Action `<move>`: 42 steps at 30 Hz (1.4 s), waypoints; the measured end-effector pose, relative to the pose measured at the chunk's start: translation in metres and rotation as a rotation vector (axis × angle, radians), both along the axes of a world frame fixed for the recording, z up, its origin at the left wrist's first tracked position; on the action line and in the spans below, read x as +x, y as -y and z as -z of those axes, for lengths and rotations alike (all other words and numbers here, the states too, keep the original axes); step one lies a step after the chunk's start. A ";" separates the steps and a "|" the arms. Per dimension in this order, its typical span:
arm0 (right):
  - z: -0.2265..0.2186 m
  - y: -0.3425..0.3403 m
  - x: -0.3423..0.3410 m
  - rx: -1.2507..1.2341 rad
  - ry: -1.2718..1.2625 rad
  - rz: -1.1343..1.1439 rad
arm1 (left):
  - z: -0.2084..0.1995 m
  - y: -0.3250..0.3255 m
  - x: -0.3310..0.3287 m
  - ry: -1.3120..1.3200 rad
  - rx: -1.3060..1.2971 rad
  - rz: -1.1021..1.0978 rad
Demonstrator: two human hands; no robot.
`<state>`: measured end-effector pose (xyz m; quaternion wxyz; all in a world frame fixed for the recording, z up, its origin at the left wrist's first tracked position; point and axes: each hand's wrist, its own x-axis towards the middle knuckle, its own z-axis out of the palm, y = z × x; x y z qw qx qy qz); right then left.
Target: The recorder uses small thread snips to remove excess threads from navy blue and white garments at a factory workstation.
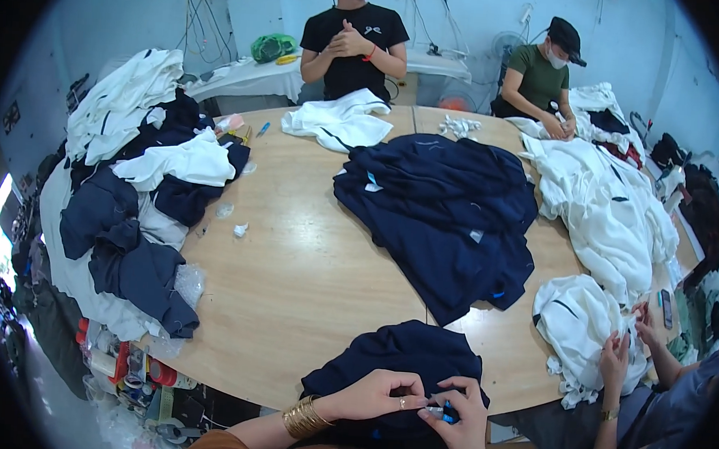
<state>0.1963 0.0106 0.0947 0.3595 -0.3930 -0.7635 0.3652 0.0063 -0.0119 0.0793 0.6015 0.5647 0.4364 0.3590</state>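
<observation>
At the near table edge, a navy blue garment lies bunched, partly in front of me and over the edge. My left hand, with gold bangles at its wrist, hovers over it, thumb and fingertips pinched together. What that pinch holds is too small to make out. Close beside it, my right hand is closed around a small blue tool with a pale tip pointing at the left fingertips. The tool's exact kind is mostly hidden by the fingers.
A large navy garment pile covers the middle of the wooden table. White and dark garments heap at the left. White garments lie at the right, where a co-worker's hands handle one. Two people are across the table.
</observation>
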 end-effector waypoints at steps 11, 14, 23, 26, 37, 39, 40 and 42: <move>-0.012 0.005 -0.012 -0.102 0.057 -0.031 | 0.006 0.006 -0.014 -0.028 -0.009 -0.035; -0.010 0.007 -0.014 -0.074 0.057 -0.035 | 0.004 0.007 -0.016 -0.023 -0.003 -0.028; -0.015 0.009 -0.015 -0.117 0.025 -0.050 | 0.002 0.012 -0.017 -0.012 0.014 -0.039; -0.013 0.011 -0.013 -0.110 0.025 -0.050 | 0.001 0.011 -0.016 -0.025 0.025 -0.029; -0.010 0.012 -0.006 -0.169 -0.050 -0.058 | -0.005 0.014 -0.015 -0.046 0.054 0.041; -0.011 0.012 -0.006 -0.155 -0.042 -0.052 | -0.008 0.015 -0.014 -0.232 0.135 0.129; -0.014 0.013 -0.007 -0.167 -0.043 -0.047 | -0.008 0.014 -0.014 -0.228 0.098 0.155; -0.013 0.013 -0.007 -0.181 -0.041 -0.041 | -0.001 0.012 -0.014 -0.175 0.110 0.130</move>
